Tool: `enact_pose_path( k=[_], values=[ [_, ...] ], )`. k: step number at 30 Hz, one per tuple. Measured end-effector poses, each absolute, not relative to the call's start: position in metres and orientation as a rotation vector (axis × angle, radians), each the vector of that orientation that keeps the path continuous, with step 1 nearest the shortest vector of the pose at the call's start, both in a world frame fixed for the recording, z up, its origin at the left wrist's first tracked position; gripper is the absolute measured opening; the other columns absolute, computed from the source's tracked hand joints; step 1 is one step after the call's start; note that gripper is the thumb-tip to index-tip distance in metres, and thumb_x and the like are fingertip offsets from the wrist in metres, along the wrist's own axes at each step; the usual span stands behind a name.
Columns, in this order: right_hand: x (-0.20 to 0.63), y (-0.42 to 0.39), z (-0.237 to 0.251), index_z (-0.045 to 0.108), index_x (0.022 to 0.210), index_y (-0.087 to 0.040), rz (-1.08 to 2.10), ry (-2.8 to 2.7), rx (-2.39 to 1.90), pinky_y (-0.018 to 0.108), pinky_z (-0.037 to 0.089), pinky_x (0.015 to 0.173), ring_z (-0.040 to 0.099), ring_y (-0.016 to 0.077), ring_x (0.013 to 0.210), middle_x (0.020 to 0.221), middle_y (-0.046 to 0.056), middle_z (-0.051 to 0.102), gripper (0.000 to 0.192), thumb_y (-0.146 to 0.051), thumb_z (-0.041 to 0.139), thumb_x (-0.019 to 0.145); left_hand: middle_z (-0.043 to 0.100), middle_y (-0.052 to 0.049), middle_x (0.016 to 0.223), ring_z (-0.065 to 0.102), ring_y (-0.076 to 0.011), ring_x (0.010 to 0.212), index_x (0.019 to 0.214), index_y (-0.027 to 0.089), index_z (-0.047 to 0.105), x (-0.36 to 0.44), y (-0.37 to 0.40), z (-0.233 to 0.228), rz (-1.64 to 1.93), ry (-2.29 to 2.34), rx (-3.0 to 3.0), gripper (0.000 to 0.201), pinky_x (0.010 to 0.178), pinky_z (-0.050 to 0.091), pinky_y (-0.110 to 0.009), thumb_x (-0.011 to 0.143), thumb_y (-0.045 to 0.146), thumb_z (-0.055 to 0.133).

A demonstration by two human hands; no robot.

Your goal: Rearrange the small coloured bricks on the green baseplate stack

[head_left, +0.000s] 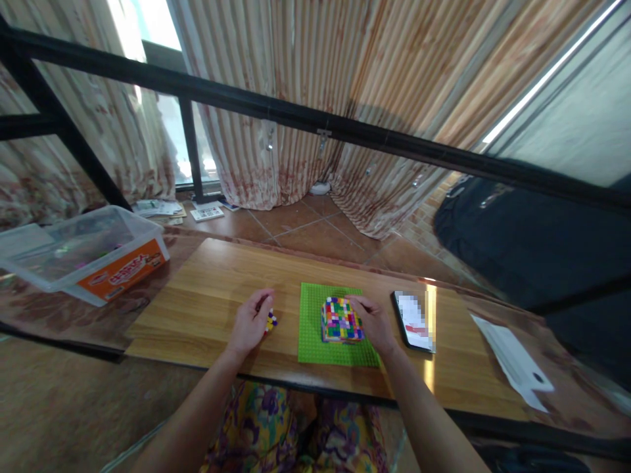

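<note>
Brick block (341, 320), a multicoloured stack on the green baseplate (315, 341) atop the wooden table (207, 289), looks light, rigid and likely to split at seams, so grip its sides, as the right hand (375, 323) does, while the left hand (250, 323) pinches 1 small brick cluster (271, 321).
</note>
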State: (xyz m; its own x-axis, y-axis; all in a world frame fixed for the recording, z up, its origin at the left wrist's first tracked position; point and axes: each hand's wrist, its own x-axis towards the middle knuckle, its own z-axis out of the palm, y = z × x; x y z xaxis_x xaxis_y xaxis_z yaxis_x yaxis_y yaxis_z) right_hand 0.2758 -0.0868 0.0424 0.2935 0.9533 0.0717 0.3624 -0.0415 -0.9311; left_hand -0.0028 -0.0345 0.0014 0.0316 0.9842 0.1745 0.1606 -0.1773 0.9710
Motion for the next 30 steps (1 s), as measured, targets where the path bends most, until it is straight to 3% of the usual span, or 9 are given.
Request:
enact_pose_path(
  k=[7,14,18,21,25,30],
  values=[
    [0.281,-0.085,0.041,0.073,0.089,-0.017,0.819,-1.284,-1.577,0.030,0.047,0.073,0.062,0.0191,0.082,0.090,0.006,0.071,0.042,-0.053,0.059,0.075,0.067,-0.004,0.093,0.063,-0.0153,0.085,0.104,0.021,0.064,-0.003,-0.034,-0.002,1.224,1.229,1.505,0.033,0.077,0.051,-0.028,0.084,0.043,0.052],
    [0.286,-0.084,0.042,0.072,0.093,-0.017,0.835,-1.350,-1.603,0.035,0.047,0.082,0.063,0.0217,0.089,0.096,0.007,0.071,0.042,-0.053,0.059,0.074,0.068,-0.005,0.092,0.063,-0.0168,0.085,0.101,0.020,0.066,-0.002,-0.038,0.008,1.241,1.208,1.420,0.033,0.076,0.050,-0.029,0.082,0.045,0.054],
    [0.266,-0.093,0.056,0.069,0.100,-0.015,0.497,-1.327,-1.698,0.037,0.048,0.080,0.062,0.0226,0.088,0.099,0.012,0.069,0.043,-0.049,0.056,0.077,0.068,-0.005,0.092,0.064,-0.0166,0.085,0.101,0.020,0.065,-0.002,-0.040,0.011,1.244,1.169,1.351,0.036,0.076,0.050,-0.029,0.084,0.048,0.051],
    [0.226,-0.103,0.070,0.068,0.097,-0.018,0.247,-1.402,-1.640,0.037,0.047,0.082,0.060,0.0208,0.087,0.096,0.010,0.068,0.033,-0.043,0.051,0.083,0.069,-0.006,0.094,0.064,-0.0168,0.088,0.101,0.019,0.065,-0.002,-0.040,0.011,1.269,1.138,1.305,0.038,0.078,0.050,-0.029,0.085,0.050,0.048],
    [0.164,-0.107,0.066,0.068,0.093,-0.022,0.447,-1.804,-1.466,0.034,0.046,0.084,0.059,0.0185,0.090,0.093,0.006,0.066,0.022,-0.028,0.048,0.086,0.068,-0.008,0.096,0.064,-0.0179,0.090,0.102,0.018,0.064,-0.004,-0.038,0.008,1.312,1.079,1.219,0.043,0.080,0.050,-0.031,0.085,0.054,0.047],
    [0.128,-0.098,0.034,0.065,0.089,-0.020,0.516,-1.885,-1.596,0.033,0.045,0.081,0.058,0.0191,0.086,0.089,0.006,0.063,0.020,-0.016,0.048,0.081,0.067,-0.008,0.096,0.064,-0.0176,0.090,0.103,0.017,0.063,-0.004,-0.035,0.003,1.364,1.012,1.101,0.046,0.081,0.051,-0.031,0.086,0.056,0.045]
  ],
)
